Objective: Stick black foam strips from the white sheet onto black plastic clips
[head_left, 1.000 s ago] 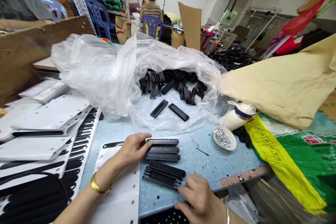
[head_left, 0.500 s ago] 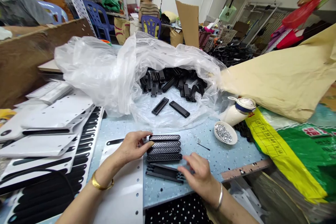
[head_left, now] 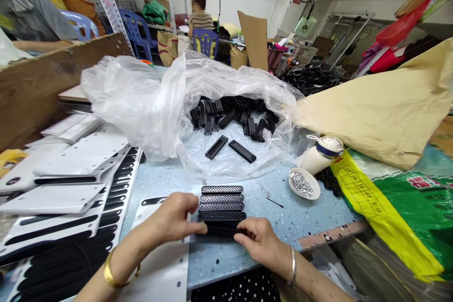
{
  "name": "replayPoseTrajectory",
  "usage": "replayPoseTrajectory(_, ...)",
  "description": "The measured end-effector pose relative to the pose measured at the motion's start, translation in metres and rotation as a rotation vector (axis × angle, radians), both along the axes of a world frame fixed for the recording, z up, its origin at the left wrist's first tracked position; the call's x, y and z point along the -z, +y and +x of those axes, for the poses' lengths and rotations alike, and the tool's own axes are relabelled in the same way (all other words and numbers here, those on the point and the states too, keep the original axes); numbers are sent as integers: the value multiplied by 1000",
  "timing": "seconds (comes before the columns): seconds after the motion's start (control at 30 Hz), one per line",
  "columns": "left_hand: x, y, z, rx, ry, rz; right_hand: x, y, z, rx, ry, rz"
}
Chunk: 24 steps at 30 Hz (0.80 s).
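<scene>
Several black strips with a diamond-textured face lie side by side on the blue speckled table. Just in front of them, a plain-sided black plastic strip spans the gap between my hands. My left hand is closed at its left end, thumb pointing right and the other fingertips partly hidden. At its right end, my right hand pinches it between thumb and fingers. Whether the strip is lifted off the table I cannot tell.
A clear plastic bag spills loose black strips. To the right are a white bowl of small metal pieces, a white bottle and a thin black tool. White sheets are stacked left. Two people sit beyond.
The front black strip has been turned and moved up against the textured row. My left hand has come down from the row to its left end; my right hand has closed on its right end.
</scene>
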<state>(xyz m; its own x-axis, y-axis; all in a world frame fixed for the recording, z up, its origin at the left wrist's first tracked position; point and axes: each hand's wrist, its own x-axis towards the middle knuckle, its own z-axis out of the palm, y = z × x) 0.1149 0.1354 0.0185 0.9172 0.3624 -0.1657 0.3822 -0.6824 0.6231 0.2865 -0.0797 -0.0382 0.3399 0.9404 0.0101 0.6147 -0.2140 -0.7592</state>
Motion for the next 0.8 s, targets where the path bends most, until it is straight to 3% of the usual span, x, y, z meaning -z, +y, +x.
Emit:
replayPoseTrajectory(0.1,7,-13,-8,85,50,27,15,1,-1,132,11,58)
replayPoseTrajectory(0.23,24,-19,-10,82,33,-12,24,2,-2,213,46,129)
replayPoseTrajectory(0.4,33,-15,-7,1,24,-114,19,9,-1,325,349,4)
replayPoseTrajectory(0.57,34,-12,-6,38,58,-58,20,13,-1,365,429,-31)
replayPoseTrajectory(0.7,38,-7,-11,-34,75,24,17,7,5,378,304,96)
replayPoseTrajectory(0.8,42,1,-13,-119,10,-45,11,7,16,372,99,174)
